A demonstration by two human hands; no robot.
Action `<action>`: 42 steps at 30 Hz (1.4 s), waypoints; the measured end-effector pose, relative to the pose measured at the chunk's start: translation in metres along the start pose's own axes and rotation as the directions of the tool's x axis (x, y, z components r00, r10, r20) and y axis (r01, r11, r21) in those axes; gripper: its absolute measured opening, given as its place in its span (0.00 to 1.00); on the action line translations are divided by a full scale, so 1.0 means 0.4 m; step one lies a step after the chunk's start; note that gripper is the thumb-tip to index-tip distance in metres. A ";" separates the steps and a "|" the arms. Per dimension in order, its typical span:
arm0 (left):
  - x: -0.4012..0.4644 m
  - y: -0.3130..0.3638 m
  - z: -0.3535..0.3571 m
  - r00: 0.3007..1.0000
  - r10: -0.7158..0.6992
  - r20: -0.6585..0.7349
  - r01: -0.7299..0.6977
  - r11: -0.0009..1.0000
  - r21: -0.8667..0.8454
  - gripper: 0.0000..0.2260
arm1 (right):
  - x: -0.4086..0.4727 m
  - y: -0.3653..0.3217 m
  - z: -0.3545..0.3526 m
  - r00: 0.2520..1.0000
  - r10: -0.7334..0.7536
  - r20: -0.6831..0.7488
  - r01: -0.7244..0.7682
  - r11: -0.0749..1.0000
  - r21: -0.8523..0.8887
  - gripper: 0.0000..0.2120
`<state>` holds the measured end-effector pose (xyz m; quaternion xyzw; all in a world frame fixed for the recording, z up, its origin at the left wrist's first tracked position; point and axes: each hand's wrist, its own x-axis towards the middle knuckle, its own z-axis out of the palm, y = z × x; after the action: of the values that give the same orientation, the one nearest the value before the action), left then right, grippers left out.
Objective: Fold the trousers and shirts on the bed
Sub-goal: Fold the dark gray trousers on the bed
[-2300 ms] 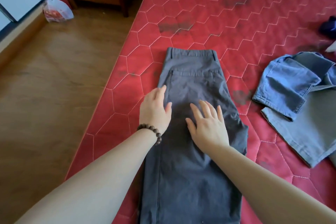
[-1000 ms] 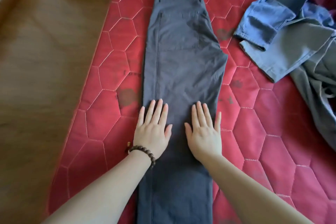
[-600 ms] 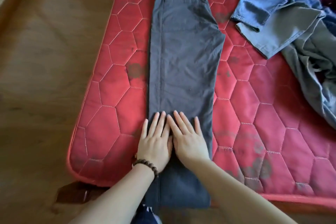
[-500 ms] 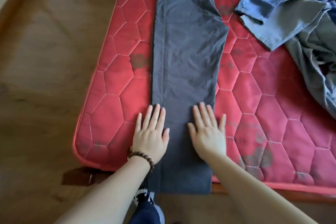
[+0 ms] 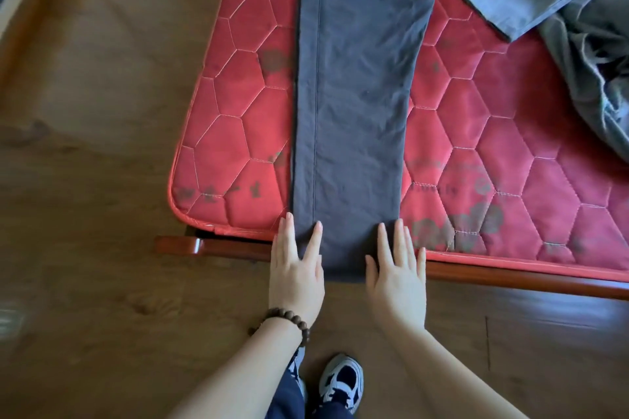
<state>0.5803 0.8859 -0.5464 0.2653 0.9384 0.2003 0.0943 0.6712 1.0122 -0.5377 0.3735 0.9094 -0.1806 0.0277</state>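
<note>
Left of centre at the bottom of the frame, your left hand (image 5: 295, 269) lies flat with fingers straight, on the hem's left corner, gripping nothing; between your hands the dark grey trousers (image 5: 350, 95) run straight up the frame along the red mattress (image 5: 231, 133), long axis pointing away from you, hem overhanging the wooden bed rail (image 5: 510, 277). Your right hand (image 5: 396, 277) sits equally flat and empty on the hem's right corner, both hands equally near, so I'd lift the hem and fold it up-frame toward the waistband; loose grey and blue clothes (image 5: 551, 0) wait upper right
</note>
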 end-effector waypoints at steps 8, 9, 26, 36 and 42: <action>0.020 0.019 -0.068 0.946 -0.324 0.008 0.301 0.868 -0.395 0.14 | 0.072 -0.034 -0.088 0.903 0.400 0.156 -0.427 0.800 0.422 0.21; 0.026 0.014 -0.079 0.944 -0.323 0.067 0.323 0.863 -0.388 0.12 | 0.086 -0.033 -0.100 0.865 0.440 0.240 -0.501 0.769 0.398 0.21; 0.140 0.002 -0.339 0.867 -0.027 0.498 0.301 0.825 -0.478 0.21 | 0.087 0.062 -0.321 0.802 -0.095 0.590 -0.467 0.515 0.719 0.33; 0.450 0.049 -0.453 0.891 0.118 0.439 0.158 0.825 -0.542 0.11 | 0.392 -0.042 -0.463 0.915 -0.121 0.386 -0.179 0.735 0.654 0.12; 0.744 0.052 -0.356 0.951 -0.111 0.288 0.254 0.813 -0.524 0.20 | 0.669 -0.137 -0.437 0.859 0.231 0.456 -0.507 0.494 0.706 0.15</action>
<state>0.2991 1.0151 -0.4300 0.1571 0.8419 0.4197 0.3006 0.4558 1.2165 -0.4074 0.5002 0.6063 -0.6174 0.0317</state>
